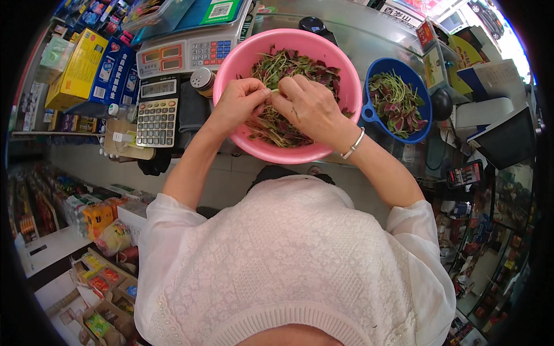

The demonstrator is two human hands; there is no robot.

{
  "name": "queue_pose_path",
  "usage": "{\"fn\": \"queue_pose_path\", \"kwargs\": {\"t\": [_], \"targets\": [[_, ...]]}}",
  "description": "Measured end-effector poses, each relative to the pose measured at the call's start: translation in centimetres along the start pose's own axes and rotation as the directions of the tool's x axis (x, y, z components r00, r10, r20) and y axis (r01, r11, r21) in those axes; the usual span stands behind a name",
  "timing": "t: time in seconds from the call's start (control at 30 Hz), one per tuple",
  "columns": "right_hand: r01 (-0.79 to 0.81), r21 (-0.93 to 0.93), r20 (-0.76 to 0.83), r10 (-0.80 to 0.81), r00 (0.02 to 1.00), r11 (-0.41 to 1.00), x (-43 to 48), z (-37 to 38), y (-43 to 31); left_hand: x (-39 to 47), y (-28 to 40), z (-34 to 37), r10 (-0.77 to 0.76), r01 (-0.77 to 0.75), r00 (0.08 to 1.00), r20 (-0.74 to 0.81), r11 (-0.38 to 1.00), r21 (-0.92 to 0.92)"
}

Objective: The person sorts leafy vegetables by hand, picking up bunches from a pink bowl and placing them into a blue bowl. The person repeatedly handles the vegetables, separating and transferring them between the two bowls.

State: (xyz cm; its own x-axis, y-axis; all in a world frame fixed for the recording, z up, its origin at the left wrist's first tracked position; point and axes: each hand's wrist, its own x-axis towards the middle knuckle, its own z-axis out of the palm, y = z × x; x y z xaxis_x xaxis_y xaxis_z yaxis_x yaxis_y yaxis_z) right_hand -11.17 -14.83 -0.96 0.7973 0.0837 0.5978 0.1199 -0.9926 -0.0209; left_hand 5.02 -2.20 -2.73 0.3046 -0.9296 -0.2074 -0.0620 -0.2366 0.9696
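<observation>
A pink plastic basin [288, 155] holds a heap of leafy greens [281, 71], green and purple-red like amaranth, with thin stems. Over the heap my left hand [243, 98] and my right hand [305, 108] meet, fingertips nearly touching. Between them a small piece of pale green stem [273, 91] shows, pinched by both hands; most of it is hidden by the fingers. To the right of the basin stands a blue plastic colander [426, 108] with a handle. More of the same greens [396, 101] lie in it.
Left of the basin are a shaker with a perforated lid [202, 80], a calculator [156, 114] and a price scale [184, 56]. Boxes [86, 73] crowd the left shelf. A phone [465, 174] and a dark screen [504, 136] stand right. All rests on a glass counter [368, 34].
</observation>
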Motion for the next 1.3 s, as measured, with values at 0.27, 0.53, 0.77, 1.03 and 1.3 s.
{"fn": "queue_pose_path", "kwargs": {"t": [0.27, 0.53, 0.77, 1.03, 1.3], "targets": [[-0.199, 0.030, 0.607, 0.141, 0.782, 0.980, -3.6, -0.8, -0.9, 0.3, -0.2, -0.2, 0.109, -0.158, 0.970, -0.216, 0.962, -0.224], [-0.509, 0.382, 0.131, 0.500, 0.856, 0.771, -3.0, -3.3, 1.2, 0.2, -0.4, -0.5, 0.101, -0.165, 0.975, -0.198, 0.927, -0.336], [-0.161, -0.004, -0.054, 0.160, 0.986, 0.987, -1.4, -0.6, 0.9, 0.5, -0.2, 0.5, 0.025, -0.088, 0.990, -0.137, 0.874, -0.478], [-0.187, -0.190, 0.301, 0.239, 0.923, 0.964, -2.2, 0.3, 0.3, 0.7, -0.6, 0.3, 0.004, -0.104, 0.988, -0.157, 0.767, -0.633], [-0.435, 0.215, 0.434, 0.314, 0.845, 0.875, -3.8, -2.2, -0.1, 1.7, -0.4, -0.1, 0.057, -0.212, 0.967, -0.250, 0.727, -0.653]]}}
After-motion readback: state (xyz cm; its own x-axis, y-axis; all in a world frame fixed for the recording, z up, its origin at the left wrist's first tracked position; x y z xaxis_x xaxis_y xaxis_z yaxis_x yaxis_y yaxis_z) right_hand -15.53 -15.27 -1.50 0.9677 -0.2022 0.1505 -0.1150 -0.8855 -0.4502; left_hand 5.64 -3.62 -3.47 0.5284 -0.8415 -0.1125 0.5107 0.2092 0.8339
